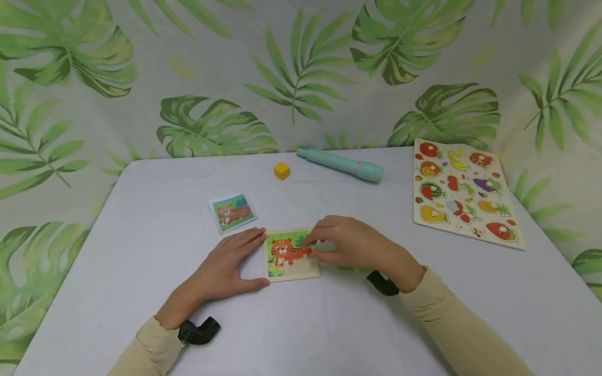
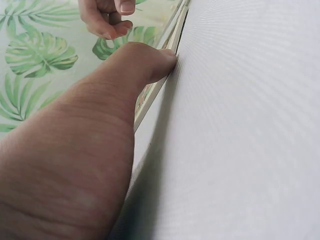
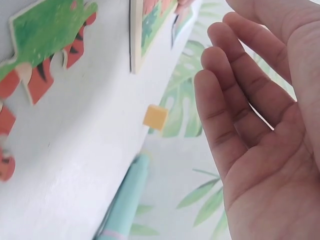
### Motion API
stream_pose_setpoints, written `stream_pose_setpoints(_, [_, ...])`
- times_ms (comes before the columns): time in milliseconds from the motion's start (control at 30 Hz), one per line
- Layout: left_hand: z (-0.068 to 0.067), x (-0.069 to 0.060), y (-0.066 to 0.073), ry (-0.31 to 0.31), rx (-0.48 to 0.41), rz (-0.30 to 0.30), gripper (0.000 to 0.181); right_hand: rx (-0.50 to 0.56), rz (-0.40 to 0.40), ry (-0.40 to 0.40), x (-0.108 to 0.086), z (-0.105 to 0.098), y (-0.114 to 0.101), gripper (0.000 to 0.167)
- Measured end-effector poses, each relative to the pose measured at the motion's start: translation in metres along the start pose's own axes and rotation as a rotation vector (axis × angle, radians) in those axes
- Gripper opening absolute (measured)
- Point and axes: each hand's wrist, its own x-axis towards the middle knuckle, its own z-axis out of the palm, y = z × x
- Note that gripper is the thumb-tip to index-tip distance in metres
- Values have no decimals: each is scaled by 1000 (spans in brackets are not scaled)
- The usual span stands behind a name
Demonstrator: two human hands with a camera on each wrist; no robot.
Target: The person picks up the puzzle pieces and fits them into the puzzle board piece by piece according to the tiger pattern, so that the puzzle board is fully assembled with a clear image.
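A wooden jigsaw board [image 1: 303, 269] with a tiger picture lies in the middle of the table. Its lower right part shows bare wood. My left hand [image 1: 223, 266] rests along the board's left side, thumb at the near corner and straight fingers by the far one. In the left wrist view that thumb [image 2: 162, 62] touches the board's edge. Above the board's right side is my right hand [image 1: 350, 243], fingers relaxed, with nothing seen between them. Loose jigsaw pieces [image 3: 47, 35], green and tiger-striped, lie on the table beside it, mostly hidden by the arm in the head view.
A tiger picture card [image 1: 232, 213] lies beyond the left hand. Farther back are a yellow cube [image 1: 282, 171] and a teal, baton-like object [image 1: 340, 163]. A fruit peg puzzle [image 1: 463, 193] lies at the right edge of the white-covered table [image 1: 155, 209].
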Motion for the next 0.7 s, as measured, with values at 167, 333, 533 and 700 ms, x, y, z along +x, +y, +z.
stream_pose_setpoints(167, [0, 0, 0, 10, 11, 7, 97, 4, 4, 12, -6, -2, 5, 22])
stream_pose_setpoints(333, [0, 1, 0, -8, 4, -11, 97, 15, 8, 20, -13, -4, 9, 23])
stream_pose_setpoints(533, [1, 1, -1, -14, 6, -14, 97, 29, 32, 16, -21, -5, 16, 25])
stream_pose_setpoints(700, [0, 0, -1, -8, 4, -12, 97, 39, 47, 0, -28, -4, 22, 28])
